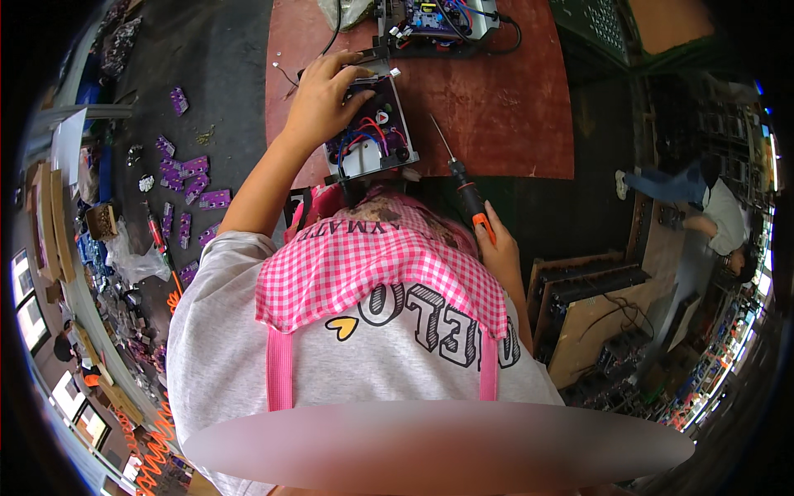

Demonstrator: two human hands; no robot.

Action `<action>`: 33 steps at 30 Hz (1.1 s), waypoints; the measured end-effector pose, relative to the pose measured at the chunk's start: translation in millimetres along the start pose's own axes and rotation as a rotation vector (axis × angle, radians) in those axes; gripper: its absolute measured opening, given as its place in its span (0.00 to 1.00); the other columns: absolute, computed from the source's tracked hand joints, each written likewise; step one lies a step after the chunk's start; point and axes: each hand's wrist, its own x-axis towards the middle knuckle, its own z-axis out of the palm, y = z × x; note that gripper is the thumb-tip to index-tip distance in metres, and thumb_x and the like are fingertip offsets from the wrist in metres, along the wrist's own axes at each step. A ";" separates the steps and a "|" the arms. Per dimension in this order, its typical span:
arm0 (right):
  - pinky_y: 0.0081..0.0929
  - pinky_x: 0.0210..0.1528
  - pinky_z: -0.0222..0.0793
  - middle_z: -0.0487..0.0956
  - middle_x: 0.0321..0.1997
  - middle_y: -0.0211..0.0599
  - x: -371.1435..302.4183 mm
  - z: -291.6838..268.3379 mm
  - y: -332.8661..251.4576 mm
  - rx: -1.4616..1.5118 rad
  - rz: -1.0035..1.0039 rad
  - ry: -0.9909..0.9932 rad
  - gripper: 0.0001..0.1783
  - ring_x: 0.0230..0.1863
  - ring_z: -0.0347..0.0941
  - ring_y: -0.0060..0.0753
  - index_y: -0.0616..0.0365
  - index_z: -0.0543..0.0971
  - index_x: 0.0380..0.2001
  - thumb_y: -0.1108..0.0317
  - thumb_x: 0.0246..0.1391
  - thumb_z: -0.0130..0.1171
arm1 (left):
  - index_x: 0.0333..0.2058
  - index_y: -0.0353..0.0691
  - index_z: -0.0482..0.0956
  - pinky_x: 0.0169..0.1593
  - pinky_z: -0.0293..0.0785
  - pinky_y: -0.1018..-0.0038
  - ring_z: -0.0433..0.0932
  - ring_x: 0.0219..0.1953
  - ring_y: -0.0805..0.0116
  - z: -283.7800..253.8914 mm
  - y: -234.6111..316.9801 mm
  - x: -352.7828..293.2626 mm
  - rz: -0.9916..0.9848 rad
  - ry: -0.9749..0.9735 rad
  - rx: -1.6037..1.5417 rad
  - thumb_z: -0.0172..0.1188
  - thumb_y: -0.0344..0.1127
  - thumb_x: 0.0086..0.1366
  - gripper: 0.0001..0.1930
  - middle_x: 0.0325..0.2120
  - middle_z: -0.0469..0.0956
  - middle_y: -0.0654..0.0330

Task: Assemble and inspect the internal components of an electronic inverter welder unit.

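Observation:
My left hand (pixel 332 95) rests on the far left side of an electronic device with a metal chassis (pixel 370 170), its fingers curled over the edge and the thumb on the inside. A purple circuit board (pixel 385 109) with red and blue wires shows in the device. In my right hand (pixel 499 246) is an electric screwdriver (pixel 470 197), black with an orange part, gripped around its rear end. Its thin bit (pixel 439 136) points away from me over the red-brown tabletop, to the right of the device and apart from it.
A second device with a blue board (pixel 432 15) and black cables stands at the table's far edge, beside a clear plastic bag (pixel 347 11). Purple boards (pixel 195 167) lie scattered on the dark surface to the left. Another person (pixel 718 207) is off to the right.

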 end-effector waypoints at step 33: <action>0.22 0.42 0.68 0.77 0.45 0.39 -44.7 -38.1 -53.8 0.353 -0.470 -0.098 0.36 0.37 0.71 0.22 0.58 0.61 0.68 0.49 0.64 0.50 | 0.38 0.43 0.79 0.28 0.73 0.86 0.74 0.27 0.82 7.5 21.6 26.4 -0.980 -0.123 -1.974 0.59 0.38 0.68 0.06 0.28 0.77 0.70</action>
